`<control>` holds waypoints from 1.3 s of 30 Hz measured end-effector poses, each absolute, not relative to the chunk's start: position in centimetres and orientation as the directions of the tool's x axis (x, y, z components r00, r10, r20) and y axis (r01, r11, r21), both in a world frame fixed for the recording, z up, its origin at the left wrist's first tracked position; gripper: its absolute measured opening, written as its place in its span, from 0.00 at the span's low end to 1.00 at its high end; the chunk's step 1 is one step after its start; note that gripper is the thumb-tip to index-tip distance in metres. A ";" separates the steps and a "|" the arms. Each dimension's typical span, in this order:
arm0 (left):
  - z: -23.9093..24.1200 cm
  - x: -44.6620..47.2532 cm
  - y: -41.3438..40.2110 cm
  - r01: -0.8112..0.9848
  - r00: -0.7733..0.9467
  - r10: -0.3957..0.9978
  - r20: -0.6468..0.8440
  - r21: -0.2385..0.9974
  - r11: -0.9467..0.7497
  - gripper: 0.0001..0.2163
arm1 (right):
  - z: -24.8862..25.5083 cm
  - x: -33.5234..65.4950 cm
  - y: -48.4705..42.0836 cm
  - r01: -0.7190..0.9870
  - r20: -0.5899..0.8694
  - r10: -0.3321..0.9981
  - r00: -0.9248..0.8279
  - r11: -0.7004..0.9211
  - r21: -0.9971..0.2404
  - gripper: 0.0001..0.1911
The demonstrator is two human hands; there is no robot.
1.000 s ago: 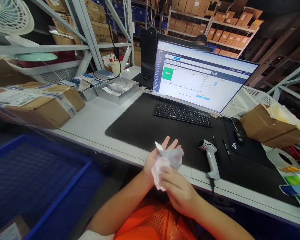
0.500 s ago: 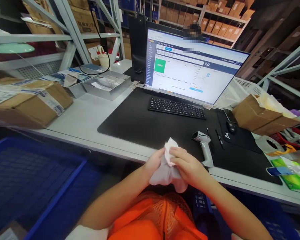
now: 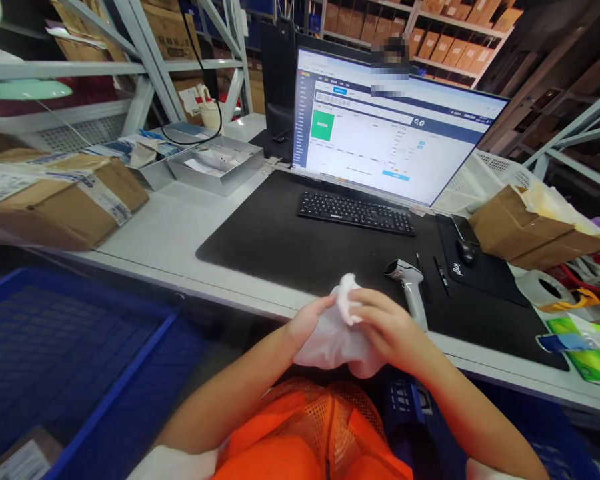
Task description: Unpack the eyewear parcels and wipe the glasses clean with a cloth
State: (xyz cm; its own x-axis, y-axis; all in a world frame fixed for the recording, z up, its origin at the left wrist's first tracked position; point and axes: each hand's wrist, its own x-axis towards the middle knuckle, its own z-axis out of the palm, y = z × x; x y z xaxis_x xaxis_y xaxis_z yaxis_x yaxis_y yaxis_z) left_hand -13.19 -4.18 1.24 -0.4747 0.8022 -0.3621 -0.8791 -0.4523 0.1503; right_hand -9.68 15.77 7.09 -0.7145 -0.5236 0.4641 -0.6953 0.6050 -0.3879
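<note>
Both hands hold a soft white cloth or bag [image 3: 336,333] just in front of the desk edge, above my lap. My left hand [image 3: 305,321] pinches its left side with closed fingers. My right hand [image 3: 385,325] grips the bunched top, fingers curled over it. The lower part of the cloth hangs between my wrists. A grey barcode scanner [image 3: 409,287] lies on the black desk mat [image 3: 280,240] just right of my right hand.
A keyboard [image 3: 356,213] and monitor [image 3: 395,143] stand behind the mat. A mouse [image 3: 464,251] and pens [image 3: 441,275] lie to the right, beside a torn cardboard box [image 3: 525,230]. A taped carton [image 3: 60,200] and metal trays [image 3: 215,167] sit left. A blue crate [image 3: 55,360] stands below.
One second ago my left hand lay open under the cloth. Both hands have since closed on it and bunched it, and the view has shifted slightly.
</note>
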 end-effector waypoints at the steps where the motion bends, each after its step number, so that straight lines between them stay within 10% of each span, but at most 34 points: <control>1: 1.2 -13.2 -4.1 -0.876 -0.481 0.796 -0.367 0.156 -0.457 0.13 | 6.9 -9.8 15.7 -0.721 0.439 -0.574 -0.691 0.591 -0.362 0.17; 7: 2.3 -13.1 -4.3 -0.886 -0.453 0.715 -0.533 0.177 -0.430 0.19 | 6.4 -11.4 17.3 -0.613 0.489 -0.440 -0.753 0.740 -0.277 0.16; 10: 2.5 -13.1 -4.3 -0.889 -0.448 0.708 -0.547 0.187 -0.418 0.17 | 6.3 -11.1 17.1 -0.730 0.462 -0.579 -0.671 0.627 -0.274 0.17; 17: 2.2 -13.0 -4.2 -0.922 -0.383 0.792 -0.476 0.152 -0.356 0.20 | 5.9 -11.7 17.8 -0.606 0.516 -0.425 -0.744 0.754 -0.252 0.19; 21: 2.1 -12.6 -4.0 -0.905 -0.425 0.836 -0.347 0.182 -0.385 0.19 | 6.3 -11.3 17.5 -0.775 0.440 -0.644 -0.626 0.576 -0.260 0.22; 26: 1.8 -12.2 -4.1 -0.891 -0.454 0.787 -0.418 0.234 -0.390 0.20 | 6.5 -11.5 17.8 -0.619 0.493 -0.455 -0.742 0.747 -0.242 0.17; 31: 1.7 -12.0 -4.1 -0.875 -0.479 0.810 -0.338 0.263 -0.407 0.16 | 6.4 -11.3 17.7 -0.770 0.458 -0.643 -0.614 0.615 -0.169 0.17; 36: 2.1 -11.7 -4.3 -0.883 -0.459 0.846 -0.272 0.241 -0.402 0.21 | 6.2 -11.4 18.1 -0.578 0.504 -0.444 -0.741 0.804 -0.142 0.18; 39: 2.3 -11.6 -4.0 -0.883 -0.457 0.858 -0.235 0.239 -0.405 0.18 | 6.3 -10.6 17.5 -0.735 0.479 -0.609 -0.633 0.667 -0.123 0.18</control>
State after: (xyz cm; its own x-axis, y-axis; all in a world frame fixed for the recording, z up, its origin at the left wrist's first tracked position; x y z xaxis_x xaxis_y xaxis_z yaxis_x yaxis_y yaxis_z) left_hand -11.57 -4.05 2.33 -0.4572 0.8577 -0.2352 -0.8826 -0.4049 0.2389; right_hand -10.61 17.54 6.28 -0.6329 -0.6086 0.4786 -0.7347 0.6671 -0.1233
